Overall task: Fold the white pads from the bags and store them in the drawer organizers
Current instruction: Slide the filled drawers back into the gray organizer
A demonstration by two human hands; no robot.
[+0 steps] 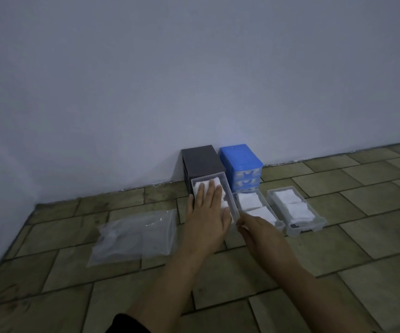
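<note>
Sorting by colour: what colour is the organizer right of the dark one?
Bright blue organizer, clearest in the head view.

Folded white pads (250, 200) — in clear drawers (314, 218)

White pads (249, 200) fill clear drawers (319, 218). Far back stand a black organizer (202, 161) and a blue organizer (241, 158). Olive-brown tiled floor (362, 236), pale grey-blue wall (146, 80), clear bags (134, 234) at left.

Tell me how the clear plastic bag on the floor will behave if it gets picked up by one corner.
The plastic bag looks thin and wrinkled as it lies flat on the tiled floor, so it will probably droop limply. It seems nearly empty, so likely very light. Its glossy film may be slippery.
</note>
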